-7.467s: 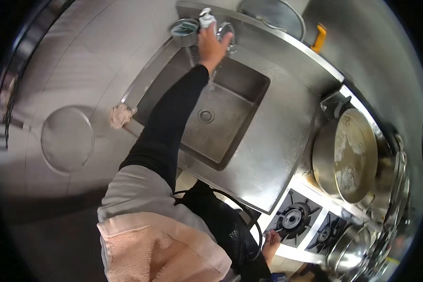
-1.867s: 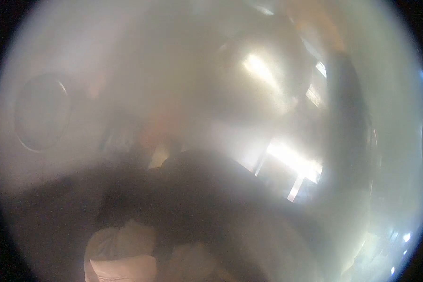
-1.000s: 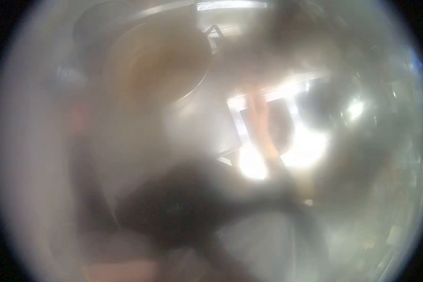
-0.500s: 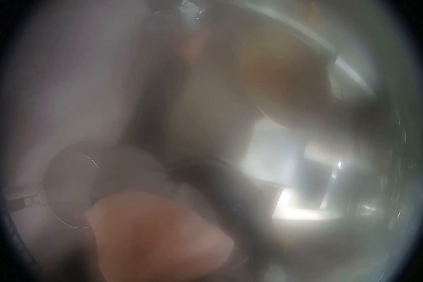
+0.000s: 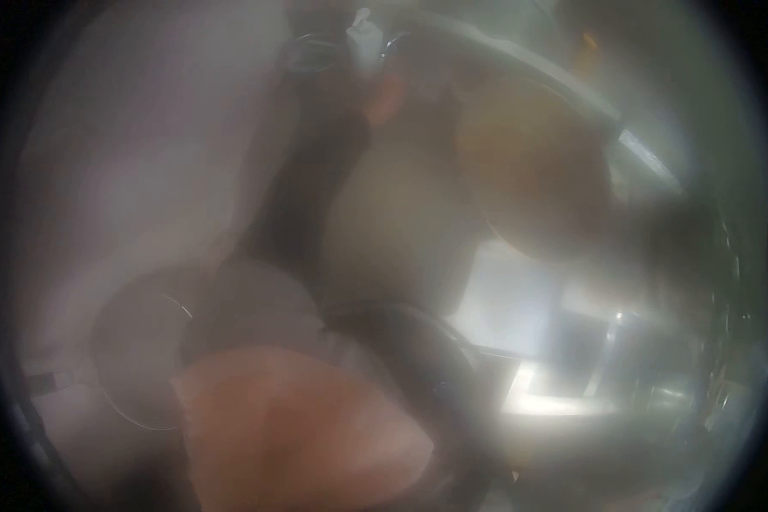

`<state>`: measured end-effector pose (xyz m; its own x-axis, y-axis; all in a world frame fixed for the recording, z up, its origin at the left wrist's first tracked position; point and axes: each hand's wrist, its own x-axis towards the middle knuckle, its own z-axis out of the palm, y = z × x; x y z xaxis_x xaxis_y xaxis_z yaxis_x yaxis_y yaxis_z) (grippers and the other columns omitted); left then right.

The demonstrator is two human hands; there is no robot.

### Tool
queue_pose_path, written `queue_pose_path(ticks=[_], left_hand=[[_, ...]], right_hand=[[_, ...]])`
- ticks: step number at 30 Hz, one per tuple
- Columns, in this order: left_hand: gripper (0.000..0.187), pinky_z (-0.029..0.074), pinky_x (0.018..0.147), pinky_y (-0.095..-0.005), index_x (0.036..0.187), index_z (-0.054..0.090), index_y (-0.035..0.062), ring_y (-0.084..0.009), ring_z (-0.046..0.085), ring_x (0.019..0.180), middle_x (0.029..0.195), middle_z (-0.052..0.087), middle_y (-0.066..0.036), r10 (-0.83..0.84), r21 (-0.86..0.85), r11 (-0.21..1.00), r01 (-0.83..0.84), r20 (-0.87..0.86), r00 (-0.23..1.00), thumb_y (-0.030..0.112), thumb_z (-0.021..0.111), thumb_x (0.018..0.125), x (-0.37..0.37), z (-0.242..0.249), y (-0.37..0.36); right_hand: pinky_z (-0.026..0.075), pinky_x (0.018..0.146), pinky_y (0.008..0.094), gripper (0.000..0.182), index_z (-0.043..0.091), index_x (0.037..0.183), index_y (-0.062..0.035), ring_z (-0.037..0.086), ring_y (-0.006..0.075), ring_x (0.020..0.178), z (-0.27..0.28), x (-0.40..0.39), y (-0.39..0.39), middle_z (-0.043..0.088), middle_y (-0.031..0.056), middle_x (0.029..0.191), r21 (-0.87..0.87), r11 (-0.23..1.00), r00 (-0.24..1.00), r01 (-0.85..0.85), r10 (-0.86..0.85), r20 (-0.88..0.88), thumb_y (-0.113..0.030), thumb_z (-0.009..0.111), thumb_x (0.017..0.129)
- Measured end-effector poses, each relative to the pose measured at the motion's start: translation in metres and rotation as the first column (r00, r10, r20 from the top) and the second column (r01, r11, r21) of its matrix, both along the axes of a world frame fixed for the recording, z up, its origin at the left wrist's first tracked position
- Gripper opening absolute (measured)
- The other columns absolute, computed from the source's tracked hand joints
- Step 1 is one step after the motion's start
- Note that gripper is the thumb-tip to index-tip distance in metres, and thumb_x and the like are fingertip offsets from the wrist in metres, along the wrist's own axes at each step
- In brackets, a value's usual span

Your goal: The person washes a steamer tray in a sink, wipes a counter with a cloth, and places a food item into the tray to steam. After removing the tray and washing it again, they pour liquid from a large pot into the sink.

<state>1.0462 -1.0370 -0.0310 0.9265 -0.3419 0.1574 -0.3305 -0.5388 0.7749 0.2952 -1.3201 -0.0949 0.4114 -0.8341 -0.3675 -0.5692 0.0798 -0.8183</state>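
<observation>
Haze and blur cover the whole head view, and I cannot make out either of my hands. Low in the middle is a large orange-brown shape (image 5: 307,427), smooth and pale-edged; its kind does not show. Behind it is a grey rounded form (image 5: 256,299). A thin-rimmed round disc (image 5: 141,350) lies to its left. Near the top stands a small white object (image 5: 365,43) with a pinkish-orange patch (image 5: 386,98) just below it. Whether that patch belongs to a hand cannot be told.
A dark slanting band (image 5: 303,179) runs down from the top. Right of it are a blurred brownish oval (image 5: 533,162), a bright white panel (image 5: 508,299) and a shiny light strip (image 5: 559,405). A dark curved shape (image 5: 410,350) borders the orange-brown one.
Most of the view has shifted a little right and down, and the haze looks slightly different. The white object near the top shows more fully. Nothing is visibly taken hold of or let go.
</observation>
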Motion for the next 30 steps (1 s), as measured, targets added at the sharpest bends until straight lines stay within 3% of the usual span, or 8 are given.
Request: queue_pose_path(ticks=[1,3,7,19,25,27,29,30], left_hand=[[0.034,0.050,0.091,-0.0425,0.126,0.061,0.0076,-0.0300,0.061,0.108,0.117,0.063,-0.015,0.032,0.057,0.998,-0.029,-0.054,0.998,0.013,0.060,0.093,-0.012,-0.013,-0.054],[0.033,0.044,0.102,-0.0443,0.128,0.058,0.0038,-0.0309,0.058,0.117,0.121,0.062,-0.015,0.035,-0.211,0.972,0.107,0.576,0.816,0.018,0.042,0.103,-0.049,-0.049,-0.170],[0.055,0.047,0.096,-0.0442,0.138,0.050,0.0092,-0.0343,0.054,0.122,0.133,0.052,-0.018,-0.186,-0.023,0.977,0.210,0.385,0.904,0.008,0.063,0.085,-0.202,0.048,-0.341],[0.040,0.047,0.094,-0.0533,0.125,0.061,0.0099,-0.0357,0.061,0.107,0.119,0.062,-0.017,-0.280,0.339,0.927,0.162,0.338,0.898,0.031,0.060,0.090,-0.450,0.016,-0.844],[0.041,0.046,0.093,-0.0579,0.118,0.066,0.0102,-0.0365,0.065,0.100,0.112,0.067,-0.017,-0.396,0.777,0.629,0.017,0.302,0.867,0.042,0.059,0.093,-0.601,-0.053,-1.151],[0.043,0.046,0.093,-0.0594,0.116,0.068,0.0103,-0.0367,0.066,0.097,0.110,0.069,-0.017,-0.376,0.890,0.440,-0.123,0.307,0.874,0.046,0.059,0.094,-0.654,-0.080,-1.212],[0.045,0.046,0.092,-0.0609,0.114,0.070,0.0104,-0.0370,0.067,0.095,0.108,0.070,-0.017,-0.297,0.935,0.210,-0.287,0.341,0.892,0.050,0.058,0.095,-0.635,-0.032,-1.228],[0.045,0.046,0.092,-0.0609,0.114,0.070,0.0104,-0.0370,0.067,0.095,0.108,0.070,-0.017,-0.311,0.937,0.209,-0.281,0.336,0.889,0.050,0.058,0.095,-0.666,-0.032,-1.294]], right_hand=[[0.045,0.070,0.0277,0.021,0.062,0.107,-0.0032,0.056,0.0129,0.080,-0.002,-0.017,-0.044,0.061,0.0034,0.089,0.009,1.000,1.000,0.002,-0.002,-0.001,-0.022,0.056,0.100],[0.045,0.069,0.0274,0.021,0.062,0.107,-0.0034,0.056,0.0126,0.079,-0.007,-0.057,-0.130,0.060,0.0029,0.088,0.037,0.999,1.000,0.020,-0.020,-0.010,-0.022,0.056,0.100],[0.045,0.066,0.0269,0.021,0.062,0.107,-0.0039,0.055,0.0118,0.076,-0.018,-0.148,-0.311,0.059,0.0020,0.087,0.103,0.993,0.998,0.052,-0.048,-0.041,-0.022,0.055,0.100],[0.044,0.060,0.0254,0.020,0.062,0.106,-0.0055,0.053,0.0094,0.069,-0.083,-0.529,-0.884,0.057,-0.0008,0.081,0.285,0.901,0.945,0.327,-0.316,-0.085,-0.023,0.055,0.100],[0.043,0.056,0.0246,0.019,0.062,0.105,-0.0063,0.052,0.0082,0.066,-0.211,-0.812,-1.152,0.056,-0.0022,0.079,0.509,0.845,0.799,0.168,-0.419,0.432,-0.024,0.055,0.100],[0.046,0.059,0.0240,0.019,0.062,0.102,-0.0041,0.054,0.0080,0.069,-0.133,-0.814,-1.280,0.057,-0.0027,0.080,0.543,0.795,0.705,0.272,-0.548,0.450,-0.022,0.057,0.099],[0.047,0.061,0.0244,0.020,0.063,0.099,-0.0026,0.057,0.0095,0.071,-0.090,-0.809,-1.414,0.060,-0.0014,0.082,0.032,0.968,0.968,0.250,-0.251,0.016,-0.022,0.058,0.097],[0.049,0.065,0.0280,0.020,0.065,0.100,-0.0038,0.061,0.0146,0.073,-0.094,-0.822,-1.481,0.065,0.0018,0.085,0.035,0.962,0.949,0.270,-0.272,0.159,-0.022,0.060,0.095]])
